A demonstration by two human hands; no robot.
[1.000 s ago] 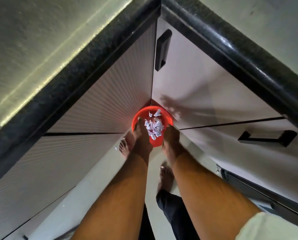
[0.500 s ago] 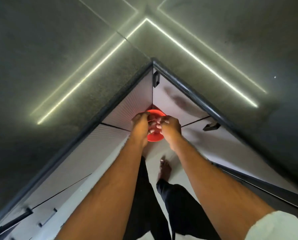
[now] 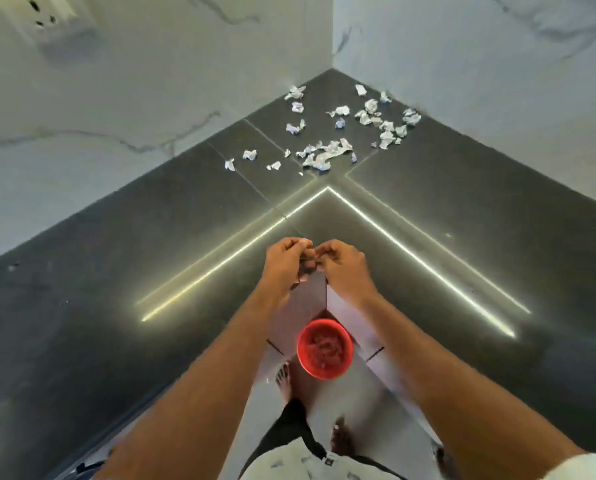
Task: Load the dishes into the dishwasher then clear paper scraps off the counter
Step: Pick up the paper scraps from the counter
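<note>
Several crumpled white paper scraps (image 3: pixel 327 155) lie scattered in the far corner of the dark counter (image 3: pixel 134 265), near the marble walls. My left hand (image 3: pixel 282 263) and my right hand (image 3: pixel 345 268) are held together above the counter's inner corner edge. Their fingers are curled and the fingertips touch, with nothing visible in them. Below them a red bin (image 3: pixel 299 344) stands on the floor in the cabinet corner, with blurred scraps inside it.
Marble walls meet behind the scraps, and a wall socket (image 3: pixel 43 15) sits at the top left. Light strips reflect in a V on the counter. My bare feet (image 3: pixel 284 379) stand on the pale floor beside the bin, between the cabinet fronts (image 3: pixel 307 306).
The view rose from the floor corner up to the counter top. Both hands lifted from just over the red bin to counter-edge height and came together.
</note>
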